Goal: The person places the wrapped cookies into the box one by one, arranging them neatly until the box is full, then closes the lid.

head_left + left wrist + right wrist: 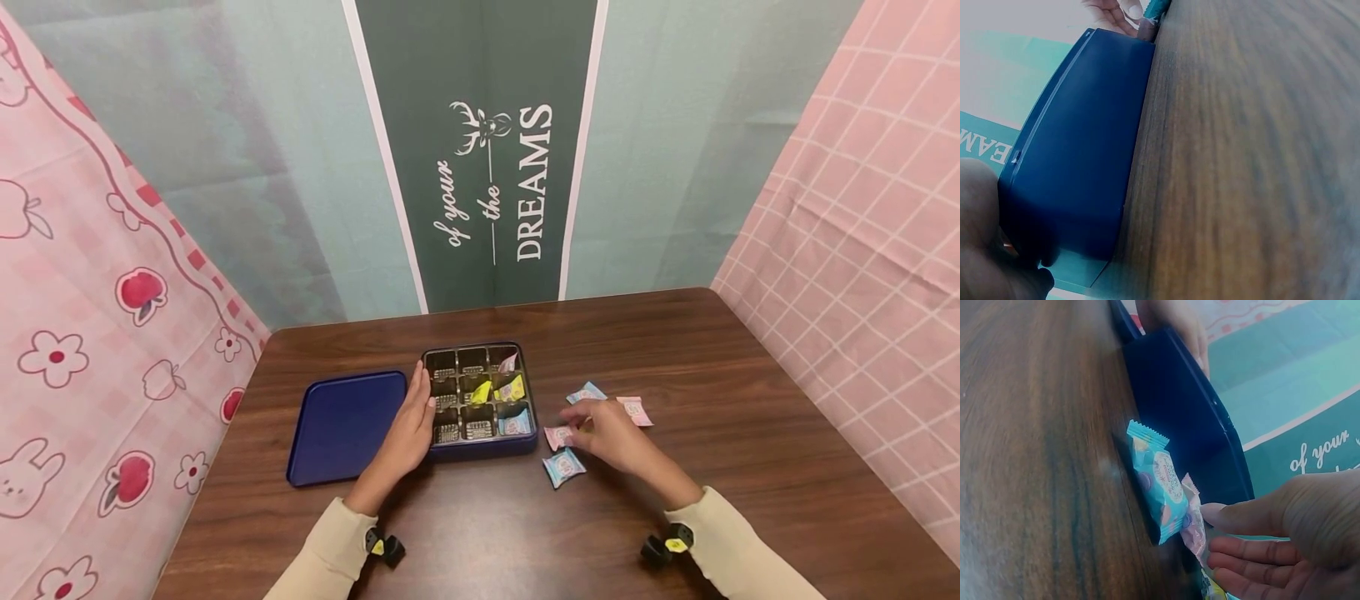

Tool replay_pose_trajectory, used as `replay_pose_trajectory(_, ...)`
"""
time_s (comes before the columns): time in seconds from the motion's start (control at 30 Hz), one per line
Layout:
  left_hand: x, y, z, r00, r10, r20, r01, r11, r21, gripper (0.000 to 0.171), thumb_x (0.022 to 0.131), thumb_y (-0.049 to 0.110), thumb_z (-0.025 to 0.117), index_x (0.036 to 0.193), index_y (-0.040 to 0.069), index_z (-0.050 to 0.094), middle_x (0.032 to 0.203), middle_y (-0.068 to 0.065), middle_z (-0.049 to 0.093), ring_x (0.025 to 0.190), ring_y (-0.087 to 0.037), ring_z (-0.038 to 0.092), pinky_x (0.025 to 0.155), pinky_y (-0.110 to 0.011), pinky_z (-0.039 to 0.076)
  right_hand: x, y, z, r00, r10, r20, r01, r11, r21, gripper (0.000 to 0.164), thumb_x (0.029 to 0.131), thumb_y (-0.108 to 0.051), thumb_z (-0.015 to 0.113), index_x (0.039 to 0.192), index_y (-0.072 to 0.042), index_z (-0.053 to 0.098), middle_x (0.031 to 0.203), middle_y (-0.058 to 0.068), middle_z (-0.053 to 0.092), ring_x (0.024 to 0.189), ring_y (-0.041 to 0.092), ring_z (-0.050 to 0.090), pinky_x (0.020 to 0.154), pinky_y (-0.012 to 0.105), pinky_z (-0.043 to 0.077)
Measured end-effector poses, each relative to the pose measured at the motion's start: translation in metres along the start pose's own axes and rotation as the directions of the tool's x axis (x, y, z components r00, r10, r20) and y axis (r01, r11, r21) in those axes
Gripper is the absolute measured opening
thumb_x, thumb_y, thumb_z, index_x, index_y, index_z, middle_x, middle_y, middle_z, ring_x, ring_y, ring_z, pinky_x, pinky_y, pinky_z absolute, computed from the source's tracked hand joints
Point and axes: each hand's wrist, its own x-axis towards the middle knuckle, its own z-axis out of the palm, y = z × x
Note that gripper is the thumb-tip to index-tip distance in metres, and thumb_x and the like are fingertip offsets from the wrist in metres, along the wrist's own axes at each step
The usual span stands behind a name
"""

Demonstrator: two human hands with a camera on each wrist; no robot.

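A dark blue tin (480, 450) holds a divided tray (459, 377) with wrapped candies in some compartments. Straight fingers of my left hand (412, 421) rest along the tin's left side. To the tin's right, my right hand (611, 433) reaches down to a pink wrapped candy (557, 437). In the right wrist view, its thumb and fingers stand apart at that pink candy's edge. A blue wrapped candy (1159, 481) lies just in front of it. Another blue candy (587, 393) and a pink candy (635, 410) lie beyond the hand. Part of a yellow wrapper (1213, 589) shows below the fingers.
The blue lid (347, 429) lies on the brown wooden table (480, 533), left of the tin. Inside the tray are yellow candies (512, 388), a blue candy (514, 423) and a pink one (509, 363). Fabric curtains (300, 167) stand behind and beside the table.
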Motion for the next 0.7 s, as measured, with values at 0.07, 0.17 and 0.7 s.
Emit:
replay_pose_trajectory(0.07,-0.0001,-0.0004,0.0000,1.000,0.003,0.000,-0.003,1.000,-0.002,0.056,0.112,0.013,0.036,0.158,-0.009,0.012,0.169,-0.019,0.002,0.154,-0.036,0.009,0.118,-0.060,0.021,-0.0001,0.0004,0.0003,1.000,-0.013,0.003,0.013,1.000,-0.010,0.027,0.079,0.003,0.081,0.105,0.004,0.076,0.087,0.005,0.073,0.078,0.018,0.067,0.071,0.038,0.058)
replay_pose_trajectory(0.17,-0.0001,-0.0010,0.0001,1.000,0.005,-0.001,-0.005,1.000,-0.003,0.056,0.112,0.014,0.035,0.158,-0.009,0.012,0.169,-0.018,0.001,0.154,-0.036,0.009,0.118,-0.060,0.021,0.0001,0.0012,0.0007,1.000,-0.013,0.012,0.014,1.000,-0.019,0.028,0.078,0.002,0.082,0.105,0.004,0.076,0.087,0.005,0.073,0.079,0.020,0.067,0.072,0.039,0.058)
replay_pose_trajectory(0.7,0.0005,-0.0009,0.0006,1.000,0.003,-0.004,-0.003,1.000,0.005,0.056,0.112,0.014,0.035,0.158,-0.009,0.013,0.169,-0.019,0.001,0.154,-0.036,0.008,0.118,-0.059,0.020,0.0023,0.0039,0.0061,0.999,-0.028,-0.020,0.025,0.990,-0.136,0.024,0.075,0.002,0.086,0.098,-0.002,0.079,0.085,0.000,0.071,0.076,0.015,0.059,0.066,0.028,0.050)
